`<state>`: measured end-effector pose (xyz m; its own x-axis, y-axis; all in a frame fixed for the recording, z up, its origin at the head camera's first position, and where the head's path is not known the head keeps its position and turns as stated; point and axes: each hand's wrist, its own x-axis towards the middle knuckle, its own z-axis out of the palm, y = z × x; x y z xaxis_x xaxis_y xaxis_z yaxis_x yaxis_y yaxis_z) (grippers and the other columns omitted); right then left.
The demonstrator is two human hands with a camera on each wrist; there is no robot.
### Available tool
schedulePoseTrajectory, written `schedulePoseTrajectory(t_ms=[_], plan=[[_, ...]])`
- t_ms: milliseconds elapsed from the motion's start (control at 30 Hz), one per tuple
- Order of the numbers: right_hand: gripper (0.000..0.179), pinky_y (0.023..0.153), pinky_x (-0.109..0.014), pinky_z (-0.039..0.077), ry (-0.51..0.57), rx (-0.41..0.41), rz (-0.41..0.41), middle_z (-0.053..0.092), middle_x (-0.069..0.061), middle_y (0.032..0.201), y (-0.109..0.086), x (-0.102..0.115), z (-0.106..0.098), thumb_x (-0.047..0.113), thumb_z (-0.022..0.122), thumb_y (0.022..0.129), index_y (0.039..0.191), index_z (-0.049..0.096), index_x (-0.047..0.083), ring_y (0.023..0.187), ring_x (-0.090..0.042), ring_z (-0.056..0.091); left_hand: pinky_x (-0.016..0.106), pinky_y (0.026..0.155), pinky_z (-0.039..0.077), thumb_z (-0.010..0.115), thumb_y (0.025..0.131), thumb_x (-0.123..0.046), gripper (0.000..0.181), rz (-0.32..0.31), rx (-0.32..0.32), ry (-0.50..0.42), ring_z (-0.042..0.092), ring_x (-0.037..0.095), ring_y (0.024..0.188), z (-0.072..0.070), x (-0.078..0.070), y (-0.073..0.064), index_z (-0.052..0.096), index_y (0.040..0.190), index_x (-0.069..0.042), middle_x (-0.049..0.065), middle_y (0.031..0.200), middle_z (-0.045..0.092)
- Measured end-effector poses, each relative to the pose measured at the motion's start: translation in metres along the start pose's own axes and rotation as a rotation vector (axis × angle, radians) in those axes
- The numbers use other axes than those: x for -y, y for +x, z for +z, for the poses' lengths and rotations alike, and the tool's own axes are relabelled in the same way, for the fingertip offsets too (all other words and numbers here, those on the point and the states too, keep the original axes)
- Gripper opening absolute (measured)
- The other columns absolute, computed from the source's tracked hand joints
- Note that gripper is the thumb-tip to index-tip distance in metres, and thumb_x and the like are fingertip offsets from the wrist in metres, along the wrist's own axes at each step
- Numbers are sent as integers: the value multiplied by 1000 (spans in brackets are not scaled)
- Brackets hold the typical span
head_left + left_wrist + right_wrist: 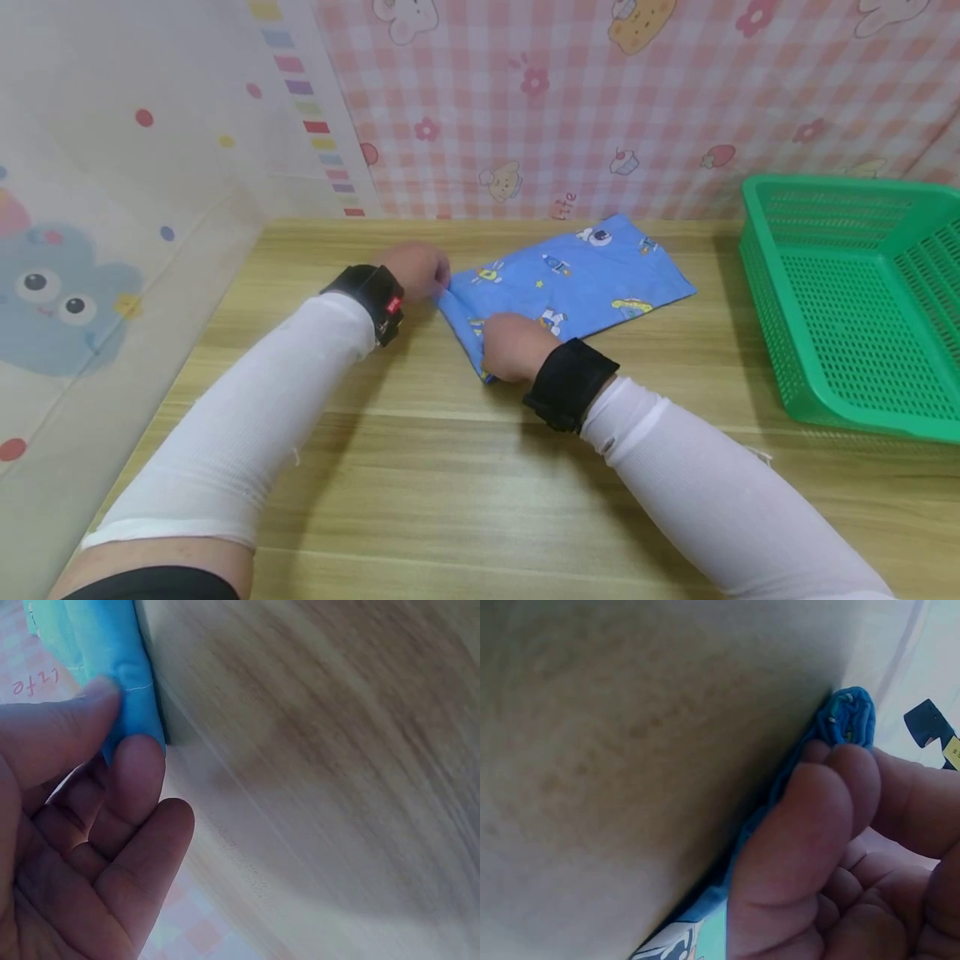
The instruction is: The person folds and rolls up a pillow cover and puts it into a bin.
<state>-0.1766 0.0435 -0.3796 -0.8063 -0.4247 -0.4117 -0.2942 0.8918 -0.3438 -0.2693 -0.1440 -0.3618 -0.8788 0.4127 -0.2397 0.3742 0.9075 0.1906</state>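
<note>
In the head view, the blue cloth (577,271) with its rocket and astronaut prints lies flat on the wood-grained table (420,500), towards the back; the person's left hand (415,268) pinches its far left corner, while the right hand (516,346) grips the near left corner and hides part of the print there; a green basket (780,333) stands on the table to the right, cut off by the picture's edge, with a strip of bare wood between its side and the cloth; behind, a pink checked backdrop (465,92) rises at the table's back edge, and a pale sheet (202,75) with dots and a cartoon figure hangs at the left; black wrist straps (572,379) and white sleeves (247,425) cover parts of the table in front.

In the left wrist view, the thumb and forefinger pinch the cloth's edge, which is folded into a narrow band with a line of pale stitching; bare table spreads beside it.

In the right wrist view, the fingers and thumb pinch the end of the cloth, its layers rolled into a small coil; a dark piece (924,724) with a yellow patch shows beyond, too partial to identify.
</note>
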Motion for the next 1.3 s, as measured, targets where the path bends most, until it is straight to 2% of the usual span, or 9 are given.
schedulePoseTrajectory(t_ms=[200, 467, 700, 867, 967, 1067, 1200, 1300], plan=[[18, 66, -31, 46, -6, 22, 7, 57, -4, 82, 0, 0, -1, 17, 63, 102, 87, 64, 8, 76, -20, 58, 37, 83, 51, 66, 103, -21, 15, -4, -24, 43, 63, 23, 87, 6, 1, 3, 73, 93, -12, 4, 90, 71], [18, 66, -31, 46, -13, 30, 6, 57, -5, 83, 0, 2, -2, 18, 63, 101, 85, 64, 8, 77, -21, 58, 41, 89, 52, 65, 103, -18, 10, 7, -13, 36, 65, 26, 95, 8, 0, 1, 71, 99, -12, 7, 98, 71], [28, 61, -29, 46, -23, 57, -8, 54, -3, 76, 2, -1, -4, 16, 64, 100, 73, 57, 12, 69, -19, 57, 43, 92, 53, 64, 97, -11, 7, 28, -42, 30, 66, 28, 100, 9, -4, 1, 71, 100, -12, 7, 103, 72], [35, 63, -29, 47, -27, 53, -9, 53, -1, 72, 5, -4, -5, 23, 69, 99, 67, 57, 13, 66, -18, 56, 44, 96, 55, 67, 98, -13, 11, 40, -32, 15, 68, 28, 102, 9, -2, 1, 76, 103, -11, 7, 106, 76], [32, 68, -31, 48, -4, 20, 2, 54, -1, 74, 4, -5, -4, 26, 73, 98, 71, 61, 12, 70, -19, 56, 44, 98, 54, 68, 97, -12, 14, 68, -8, -13, 69, 27, 105, 7, 5, 0, 78, 106, -9, 8, 109, 76], [24, 72, -34, 50, -30, -38, -17, 57, -2, 77, 1, -3, -2, 21, 73, 97, 77, 64, 10, 74, -20, 57, 44, 103, 53, 70, 91, -2, 23, 78, 16, -57, 68, 28, 112, 7, 14, -2, 79, 111, -9, 8, 116, 76], [12, 79, -40, 55, -88, -154, -52, 62, -8, 85, -8, 4, 5, 9, 67, 96, 85, 67, 4, 80, -24, 59, 47, 107, 53, 69, 84, 6, 36, 82, 29, -90, 66, 30, 118, 8, 24, -3, 79, 115, -10, 10, 122, 74], [9, 81, -44, 58, -107, -237, -77, 67, -12, 91, -15, 12, 11, 3, 62, 98, 94, 69, 0, 83, -27, 63, 47, 106, 53, 72, 87, 4, 32, 95, 17, -89, 67, 30, 116, 10, 30, -3, 80, 113, -12, 9, 120, 75]])
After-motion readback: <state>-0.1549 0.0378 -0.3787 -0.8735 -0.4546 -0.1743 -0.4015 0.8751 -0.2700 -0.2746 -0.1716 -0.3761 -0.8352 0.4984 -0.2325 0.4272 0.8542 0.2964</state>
